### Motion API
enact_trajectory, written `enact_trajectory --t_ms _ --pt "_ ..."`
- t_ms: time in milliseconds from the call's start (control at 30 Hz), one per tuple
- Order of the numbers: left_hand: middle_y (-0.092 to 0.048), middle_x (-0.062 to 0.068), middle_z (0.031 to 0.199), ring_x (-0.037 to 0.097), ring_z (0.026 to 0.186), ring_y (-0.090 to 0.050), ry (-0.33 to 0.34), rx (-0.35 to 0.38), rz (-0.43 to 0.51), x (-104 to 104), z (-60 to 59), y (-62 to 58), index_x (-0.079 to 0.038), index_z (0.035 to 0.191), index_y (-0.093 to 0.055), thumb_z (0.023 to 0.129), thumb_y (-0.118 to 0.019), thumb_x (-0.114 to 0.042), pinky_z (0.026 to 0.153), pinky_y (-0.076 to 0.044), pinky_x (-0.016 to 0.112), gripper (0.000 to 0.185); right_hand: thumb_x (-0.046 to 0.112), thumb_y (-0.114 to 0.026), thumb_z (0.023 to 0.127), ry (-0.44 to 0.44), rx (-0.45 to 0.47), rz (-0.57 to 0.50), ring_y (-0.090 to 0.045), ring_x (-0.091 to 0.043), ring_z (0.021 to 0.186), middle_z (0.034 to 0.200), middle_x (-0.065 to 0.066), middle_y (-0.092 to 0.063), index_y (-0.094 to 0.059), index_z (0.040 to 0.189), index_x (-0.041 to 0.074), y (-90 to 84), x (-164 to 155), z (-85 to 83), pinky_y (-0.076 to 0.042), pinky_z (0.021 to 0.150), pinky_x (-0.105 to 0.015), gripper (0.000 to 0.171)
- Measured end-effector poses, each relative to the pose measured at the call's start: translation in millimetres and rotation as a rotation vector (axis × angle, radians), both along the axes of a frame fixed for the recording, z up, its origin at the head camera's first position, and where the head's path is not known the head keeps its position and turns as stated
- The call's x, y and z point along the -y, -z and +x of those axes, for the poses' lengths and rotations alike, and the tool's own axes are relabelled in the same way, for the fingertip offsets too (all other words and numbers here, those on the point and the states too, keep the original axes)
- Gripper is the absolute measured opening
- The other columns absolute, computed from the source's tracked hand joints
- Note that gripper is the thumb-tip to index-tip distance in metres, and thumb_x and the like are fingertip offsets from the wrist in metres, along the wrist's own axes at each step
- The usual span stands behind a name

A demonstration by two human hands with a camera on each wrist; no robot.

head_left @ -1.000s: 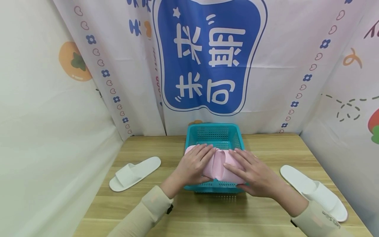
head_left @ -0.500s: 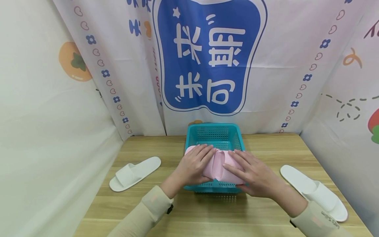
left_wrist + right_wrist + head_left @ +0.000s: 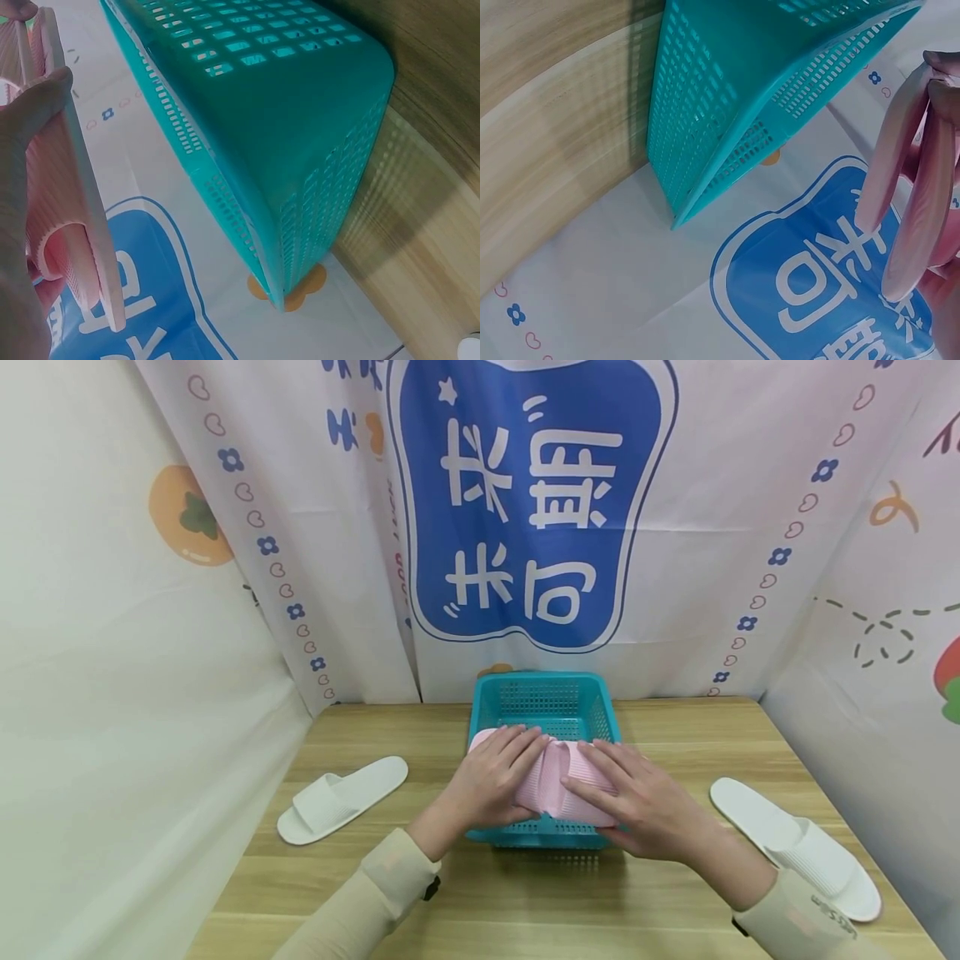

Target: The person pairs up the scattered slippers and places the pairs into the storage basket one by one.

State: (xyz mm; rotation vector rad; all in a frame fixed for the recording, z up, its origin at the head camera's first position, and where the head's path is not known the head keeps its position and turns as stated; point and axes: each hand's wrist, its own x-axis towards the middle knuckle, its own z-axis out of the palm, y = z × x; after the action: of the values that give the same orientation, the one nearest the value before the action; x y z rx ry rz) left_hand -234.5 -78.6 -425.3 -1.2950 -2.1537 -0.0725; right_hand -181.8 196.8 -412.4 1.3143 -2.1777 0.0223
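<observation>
From the head, the left hand (image 3: 491, 781) and right hand (image 3: 652, 802) hold the pink slippers (image 3: 553, 781) in curled fingers, overlapping the teal basket (image 3: 540, 677); table (image 3: 555, 910) shows between it and the white slippers (image 3: 375, 780) either side. The left wrist shows a gap to the basket's rim; the right, soles splaying apart.

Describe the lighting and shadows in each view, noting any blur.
Head view: bright, mostly crisp, with a speckled shadow on the table in front of the basket; left wrist view: dimmer, the pink slippers muted, speckled shadow right of the basket; right wrist view: also dim, speckled shadow left of the basket; no obvious motion blur anywhere.
</observation>
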Motion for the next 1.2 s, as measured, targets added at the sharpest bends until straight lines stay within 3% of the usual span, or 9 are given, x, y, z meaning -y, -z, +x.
enact_trajectory --t_ms 167,300,433,567,833,1000,1200 --pt "-0.048 0.015 0.142 0.031 0.132 -0.043 -0.011 0.010 -0.013 0.6 -0.8 1.0 -0.002 0.143 -0.042 0.066 -0.078 -0.064 0.113 -0.027 0.043 0.106 0.035 -0.088 0.062 -0.012 -0.013 -0.010 -0.044 -0.043 0.125 0.144 -0.025 -0.041 -0.050 0.141 0.018 2.2 1.0 -1.0 -0.046 0.095 -0.055 0.089" --pt "-0.046 0.015 0.144 0.031 0.134 -0.041 -0.007 0.046 -0.017 1.5 -1.3 1.5 -0.003 0.144 -0.040 0.065 -0.081 -0.061 0.114 -0.025 0.044 0.107 0.038 -0.082 0.072 -0.011 -0.007 -0.013 -0.045 -0.042 0.125 0.145 -0.024 -0.041 -0.049 0.142 0.019 3.4 1.2 -1.3 -0.046 0.095 -0.055 0.080" --pt "-0.043 0.014 0.147 0.031 0.136 -0.038 -0.008 0.084 -0.029 3.0 -1.6 0.4 -0.004 0.146 -0.038 0.065 -0.082 -0.060 0.115 -0.021 0.044 0.108 0.044 -0.057 0.092 -0.019 -0.013 -0.033 -0.046 -0.042 0.124 0.143 -0.024 -0.044 -0.051 0.141 0.019 4.0 2.1 -1.3 -0.046 0.095 -0.055 0.055" --pt "-0.041 0.012 0.149 0.029 0.137 -0.036 -0.023 0.071 -0.060 4.5 -2.1 -1.5 -0.006 0.148 -0.036 0.068 -0.076 -0.065 0.116 -0.019 0.044 0.107 0.049 -0.033 0.100 -0.018 -0.028 -0.046 -0.048 -0.042 0.122 0.140 -0.025 -0.046 -0.054 0.138 0.018 3.6 3.8 -0.3 -0.046 0.095 -0.054 0.053" --pt "-0.040 0.012 0.149 0.030 0.136 -0.037 -0.018 0.070 -0.062 5.5 -3.0 -2.9 -0.006 0.149 -0.035 0.067 -0.077 -0.066 0.116 -0.019 0.046 0.110 0.047 -0.036 0.099 -0.014 -0.039 -0.050 -0.048 -0.042 0.121 0.139 -0.025 -0.047 -0.055 0.137 0.018 3.6 5.0 0.4 -0.046 0.096 -0.054 0.051" --pt "-0.039 0.012 0.150 0.031 0.137 -0.036 -0.025 0.075 -0.058 6.9 -1.8 -4.3 -0.008 0.150 -0.032 0.066 -0.079 -0.064 0.116 -0.019 0.047 0.111 0.044 -0.050 0.094 -0.020 -0.052 -0.068 -0.049 -0.042 0.121 0.138 -0.025 -0.048 -0.056 0.136 0.017 4.7 4.8 -0.7 -0.047 0.095 -0.054 0.049" --pt "-0.036 0.013 0.152 0.032 0.138 -0.034 -0.029 0.065 -0.054 9.3 -1.5 -7.1 -0.007 0.150 -0.033 0.065 -0.080 -0.064 0.115 -0.021 0.048 0.112 0.047 -0.037 0.099 -0.020 -0.057 -0.094 -0.049 -0.042 0.119 0.137 -0.025 -0.048 -0.056 0.136 0.017 6.6 4.7 -1.3 -0.049 0.092 -0.055 0.051"
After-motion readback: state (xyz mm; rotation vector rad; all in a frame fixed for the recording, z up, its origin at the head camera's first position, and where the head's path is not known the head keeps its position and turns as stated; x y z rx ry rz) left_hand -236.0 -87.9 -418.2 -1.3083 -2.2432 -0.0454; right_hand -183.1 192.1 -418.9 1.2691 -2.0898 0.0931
